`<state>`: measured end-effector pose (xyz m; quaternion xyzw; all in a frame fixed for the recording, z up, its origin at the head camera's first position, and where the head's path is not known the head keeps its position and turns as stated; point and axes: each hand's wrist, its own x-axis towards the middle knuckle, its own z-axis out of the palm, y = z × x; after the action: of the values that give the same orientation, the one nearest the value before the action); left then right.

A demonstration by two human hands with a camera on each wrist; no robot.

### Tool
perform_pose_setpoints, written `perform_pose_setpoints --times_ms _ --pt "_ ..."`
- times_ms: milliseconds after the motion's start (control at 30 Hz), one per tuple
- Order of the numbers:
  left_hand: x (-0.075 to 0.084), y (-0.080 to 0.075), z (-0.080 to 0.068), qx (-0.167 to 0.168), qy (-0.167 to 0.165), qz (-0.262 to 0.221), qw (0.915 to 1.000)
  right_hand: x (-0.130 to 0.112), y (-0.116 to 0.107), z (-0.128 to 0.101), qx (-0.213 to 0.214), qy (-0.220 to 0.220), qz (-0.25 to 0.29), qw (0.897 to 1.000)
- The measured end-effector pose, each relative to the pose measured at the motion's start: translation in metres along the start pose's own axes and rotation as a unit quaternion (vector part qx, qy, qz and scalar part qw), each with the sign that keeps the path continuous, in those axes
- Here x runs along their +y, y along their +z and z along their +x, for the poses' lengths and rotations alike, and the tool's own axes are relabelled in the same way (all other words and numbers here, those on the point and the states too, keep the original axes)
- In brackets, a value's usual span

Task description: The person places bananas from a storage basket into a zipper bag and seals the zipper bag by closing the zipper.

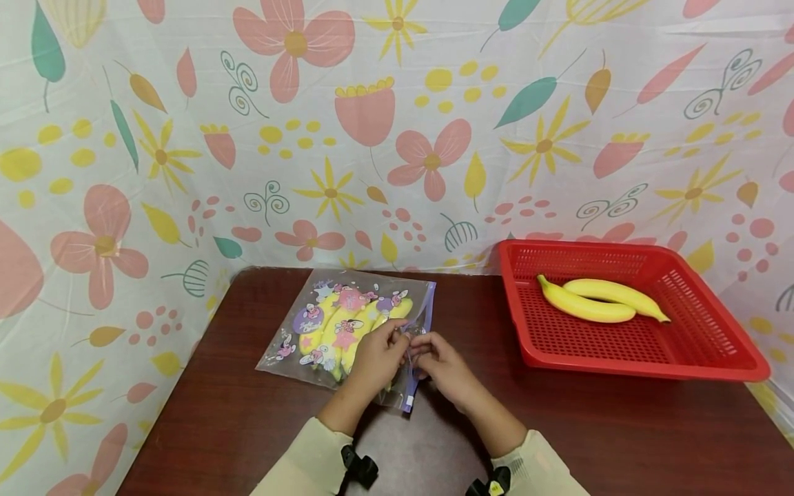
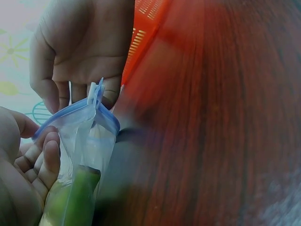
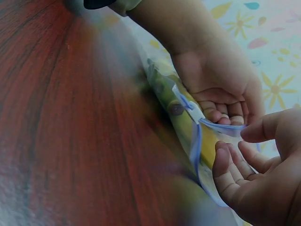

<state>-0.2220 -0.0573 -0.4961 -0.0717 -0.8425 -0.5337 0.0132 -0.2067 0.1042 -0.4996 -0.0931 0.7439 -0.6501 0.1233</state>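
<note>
Left hand (image 1: 375,355) pinches the zip strip (image 1: 429,306) of the slider bag (image 1: 350,324) of bananas (image 1: 333,332) on the worktop (image 1: 620,441), right hand (image 1: 445,368) alongside, its grip unreadable, apparently parting the mouth, which next calls for steady tension.

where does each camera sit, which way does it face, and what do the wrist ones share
Head: worn on the person's head, facing forward and down over the table, zip bag and red basket; left hand, right hand and both sleeves show.
Left wrist: on that wrist, facing the left hand's work; left hand close at lower left, right hand above, red basket behind.
Right wrist: on that wrist, facing its hand's work; right hand lower right, left hand above.
Wrist views share: both hands at the zip bag's mouth.
</note>
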Motion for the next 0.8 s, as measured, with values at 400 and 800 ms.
perform_pose_setpoints --times_ms 400,800 --pt "-0.002 0.001 0.001 0.001 -0.008 0.002 1.0000 -0.013 -0.006 -0.003 0.019 -0.011 -0.013 1.000" --pt "-0.002 0.001 0.000 -0.002 0.003 -0.012 0.9999 -0.035 -0.015 -0.010 0.048 -0.020 -0.055 0.997"
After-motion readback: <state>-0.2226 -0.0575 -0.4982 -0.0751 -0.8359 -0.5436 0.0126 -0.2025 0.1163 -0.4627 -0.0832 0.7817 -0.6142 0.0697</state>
